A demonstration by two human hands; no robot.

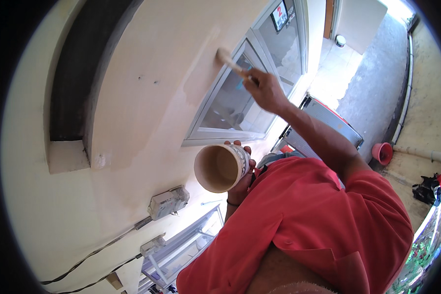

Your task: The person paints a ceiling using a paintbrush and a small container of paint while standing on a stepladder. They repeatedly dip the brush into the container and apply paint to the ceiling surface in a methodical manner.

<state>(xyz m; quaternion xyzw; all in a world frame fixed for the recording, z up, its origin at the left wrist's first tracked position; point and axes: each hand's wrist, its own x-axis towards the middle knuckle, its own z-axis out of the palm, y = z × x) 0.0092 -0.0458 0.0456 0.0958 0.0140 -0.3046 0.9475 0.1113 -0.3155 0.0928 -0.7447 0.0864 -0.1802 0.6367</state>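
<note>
My right hand (267, 92) is closed around the handle of a paintbrush (229, 61). The brush's pale bristles touch the cream wall (176, 54) beside the window frame, where damp-looking patches show. Lower down, my left hand (243, 182) grips a round paint tub (204, 166) from its far side, fingers wrapped over the patterned outside. The tub is tilted so that its mouth faces the camera, and its inside looks beige. How much paint lies in it I cannot tell.
A grey-framed window (230, 100) adjoins the brushed wall. Electrical boxes (168, 202) with black cables jut out below. A metal ladder-like frame (157, 269) stands at lower left. Beyond my right arm are a grey panel (323, 128), a pink bucket (382, 154) and a pipe (419, 153).
</note>
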